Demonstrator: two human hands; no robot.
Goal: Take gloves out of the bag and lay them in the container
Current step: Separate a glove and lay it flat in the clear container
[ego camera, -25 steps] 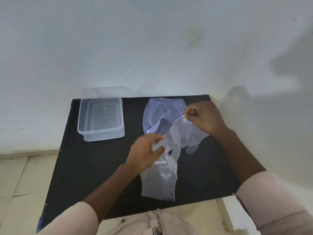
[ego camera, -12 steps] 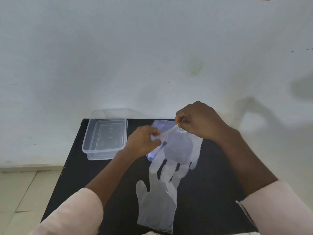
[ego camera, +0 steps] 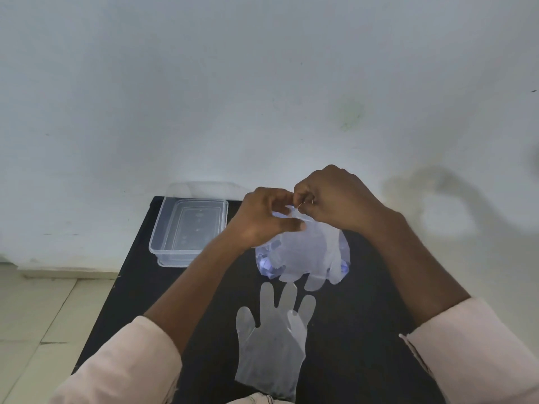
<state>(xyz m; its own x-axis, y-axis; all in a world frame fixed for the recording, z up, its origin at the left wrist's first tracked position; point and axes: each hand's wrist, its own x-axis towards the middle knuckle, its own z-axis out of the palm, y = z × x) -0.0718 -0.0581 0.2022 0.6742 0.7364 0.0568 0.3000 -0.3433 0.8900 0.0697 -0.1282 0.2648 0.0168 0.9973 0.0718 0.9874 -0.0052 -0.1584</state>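
A clear plastic glove (ego camera: 316,252) hangs fingers-down from both my hands above the black table. My left hand (ego camera: 264,220) and my right hand (ego camera: 332,199) pinch its cuff edge close together. Behind it lies the clear plastic bag (ego camera: 265,262), mostly hidden by the hanging glove. A second clear glove (ego camera: 272,342) lies flat on the table near the front edge, fingers pointing away from me. The clear rectangular container (ego camera: 159,228) stands at the table's far left corner, with no glove inside.
The black table (ego camera: 358,330) stands against a white wall (ego camera: 262,83). A tiled floor (ego camera: 38,316) lies to the left of the table. My pale sleeves frame the lower corners of the view.
My hands have risen and come closer together at the glove's cuff. The held glove has lifted clear of the one lying on the table. My view has tilted upward.
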